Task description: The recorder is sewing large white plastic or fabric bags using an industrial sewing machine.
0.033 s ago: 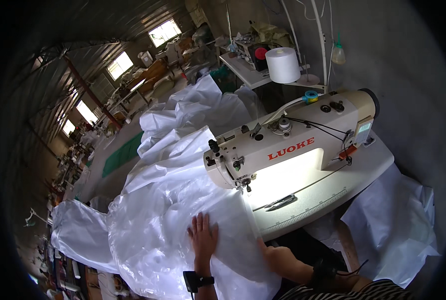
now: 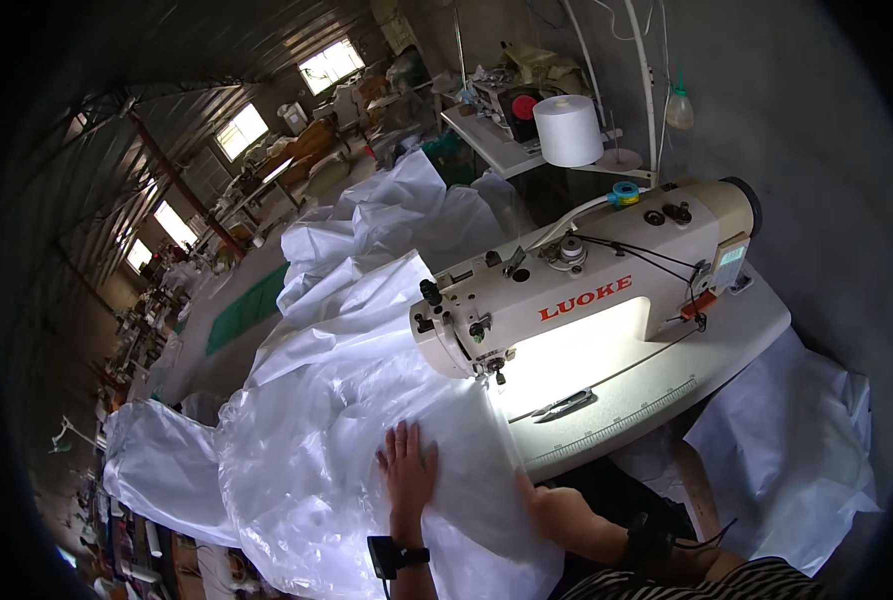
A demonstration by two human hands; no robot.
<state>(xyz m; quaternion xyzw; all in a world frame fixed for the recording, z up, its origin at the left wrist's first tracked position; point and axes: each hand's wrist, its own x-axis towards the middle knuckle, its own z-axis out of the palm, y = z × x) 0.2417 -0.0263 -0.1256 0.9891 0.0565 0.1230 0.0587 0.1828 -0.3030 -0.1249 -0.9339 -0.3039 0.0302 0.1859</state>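
Observation:
White translucent plastic sheeting (image 2: 317, 440) lies bunched across the work surface, its right edge running under the head of a sewing machine (image 2: 587, 275). My left hand (image 2: 407, 470) rests flat on the sheeting, fingers spread, in front of the needle area. At the sheet's right edge, beside the machine bed's near corner, my right hand (image 2: 557, 508) is closed with the edge at its fingertips; its underside is hidden and slightly blurred. Thread snips (image 2: 565, 405) lie on the lit machine bed (image 2: 647, 385), right of the needle.
A large white thread cone (image 2: 568, 130) stands behind the machine near a small side table (image 2: 487, 140). More white sheeting (image 2: 787, 450) hangs at the right below the bed. A small oil bottle (image 2: 679, 108) hangs by the wall. Cluttered workshop tables stretch along the left.

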